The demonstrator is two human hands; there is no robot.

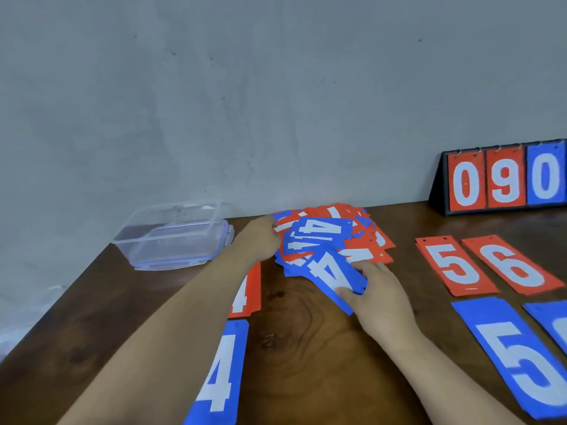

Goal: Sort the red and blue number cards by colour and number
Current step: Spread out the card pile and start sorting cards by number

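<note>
A mixed heap of red and blue number cards [334,234] lies at the back of the wooden table. My left hand [260,237] grips the heap's left edge. My right hand [374,289] pinches a blue 4 card [331,271] at the heap's near side. Sorted cards lie flat around it: a red 4 [250,289] and a blue 4 [224,372] on the left, partly under my left forearm. On the right lie a red 5 [454,265], a red 6 [515,265], a blue 5 [518,354] and another blue card [552,323] cut off by the frame.
A clear plastic box [171,234] sits on its lid at the back left of the table. A black flip scoreboard [503,179] showing 0, 9, 0 stands at the back right against the grey wall. Bare wood [306,348] lies between my forearms.
</note>
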